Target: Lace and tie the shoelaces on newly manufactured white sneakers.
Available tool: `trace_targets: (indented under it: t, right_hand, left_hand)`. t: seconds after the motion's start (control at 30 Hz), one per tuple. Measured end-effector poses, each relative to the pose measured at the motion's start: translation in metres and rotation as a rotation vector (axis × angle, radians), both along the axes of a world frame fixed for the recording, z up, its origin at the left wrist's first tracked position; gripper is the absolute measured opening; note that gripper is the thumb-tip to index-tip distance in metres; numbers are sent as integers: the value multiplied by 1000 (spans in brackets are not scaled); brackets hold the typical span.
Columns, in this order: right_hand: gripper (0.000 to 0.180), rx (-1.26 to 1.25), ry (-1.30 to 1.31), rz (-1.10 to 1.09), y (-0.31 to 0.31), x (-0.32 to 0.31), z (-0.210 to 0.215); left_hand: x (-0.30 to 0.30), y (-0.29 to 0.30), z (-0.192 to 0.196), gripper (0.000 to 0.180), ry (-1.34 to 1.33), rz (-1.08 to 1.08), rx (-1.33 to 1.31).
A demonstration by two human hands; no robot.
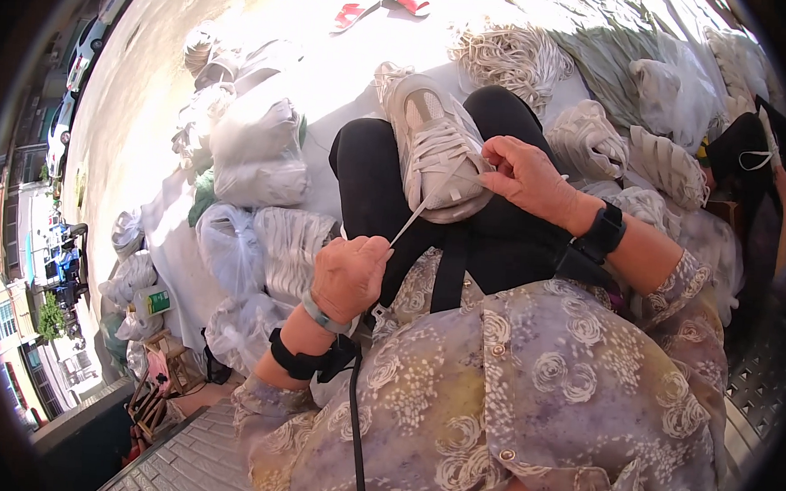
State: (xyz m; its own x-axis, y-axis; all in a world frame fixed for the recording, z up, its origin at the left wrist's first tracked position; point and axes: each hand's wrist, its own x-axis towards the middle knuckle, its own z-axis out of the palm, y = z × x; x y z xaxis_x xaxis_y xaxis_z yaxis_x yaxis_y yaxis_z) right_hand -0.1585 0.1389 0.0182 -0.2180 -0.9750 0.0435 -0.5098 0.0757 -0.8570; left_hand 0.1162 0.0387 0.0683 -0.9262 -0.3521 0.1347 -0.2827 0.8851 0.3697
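A pale beige sneaker (pixel 434 145) rests on my lap, on black trousers, toe pointing away from me. My left hand (pixel 349 274) is closed on the end of a white shoelace (pixel 412 218) and holds it taut away from the shoe. At the shoe's right side my right hand (pixel 526 174) pinches the laces by the eyelets and steadies the shoe. Black bands sit on both wrists.
Clear bags stuffed with white laces (pixel 260 154) lie on my left. Bundles of white and grey laces (pixel 514 56) and more bags (pixel 672 91) sit ahead and to the right. A pair of red sandals (pixel 379 9) lies on the sunlit pavement. A small wooden stool (pixel 169 354) stands at lower left.
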Motion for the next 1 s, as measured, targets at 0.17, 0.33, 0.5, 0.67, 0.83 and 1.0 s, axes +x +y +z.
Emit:
trace_targets:
  t: [0.17, 0.33, 0.5, 0.67, 0.83, 1.0]
  right_hand:
    - [23, 241, 33, 95, 21, -7, 16]
    - [10, -62, 553, 156, 15, -36, 44]
    - [9, -100, 627, 202, 33, -91, 32]
    - [14, 13, 608, 73, 80, -145, 6]
    - [14, 4, 690, -88, 126, -181, 1]
    - [27, 204, 643, -282, 145, -243, -39]
  left_hand:
    - [-13, -15, 18, 16, 65, 294, 436]
    - [0, -48, -7, 14, 216, 232, 157]
    - [34, -58, -35, 9, 42, 170, -114]
    - [94, -51, -62, 5, -71, 271, -141]
    - [163, -70, -112, 16, -96, 531, -118]
    - [179, -74, -125, 27, -229, 806, -18]
